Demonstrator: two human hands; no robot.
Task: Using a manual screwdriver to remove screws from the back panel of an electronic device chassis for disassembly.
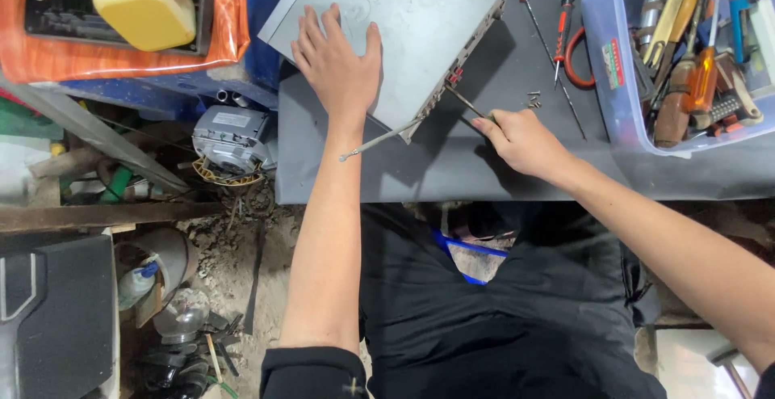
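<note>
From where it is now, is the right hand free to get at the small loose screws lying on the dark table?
Probably yes. The right hand holds a screwdriver against the grey metal box; the loose screws lie just beyond it on bare table, nothing between.

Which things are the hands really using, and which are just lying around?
In use:
left hand flat on the grey metal box
right hand holding a thin screwdriver at the box's edge

Lying about:
red screwdrivers
loose screws
clear tool bin
yellow container
</note>
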